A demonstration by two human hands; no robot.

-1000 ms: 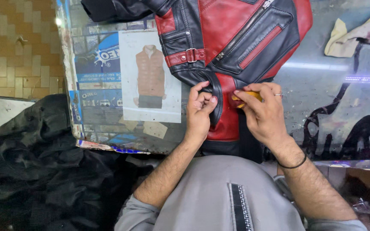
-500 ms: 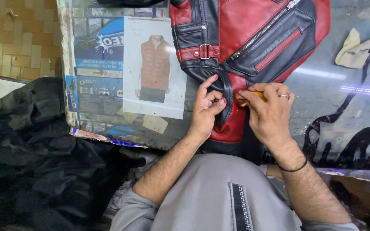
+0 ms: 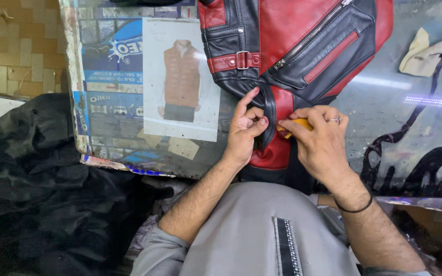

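While the red and black leather jacket (image 3: 303,46) lies flat on the glass worktop (image 3: 415,128), your left hand (image 3: 245,130) pinches its black strap (image 3: 269,115), forefinger raised. Your right hand (image 3: 319,138) is closed around a small yellow tool (image 3: 299,125) just beside that strap.

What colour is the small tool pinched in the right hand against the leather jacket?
Yellow-orange; the small tool shows best in the head view, in the right hand.

jacket (image 3: 303,46): glossy red and black leather
buckle (image 3: 242,60): shiny metal
tabletop (image 3: 425,128): smooth, reflective glass
vest picture (image 3: 181,79): matt paper
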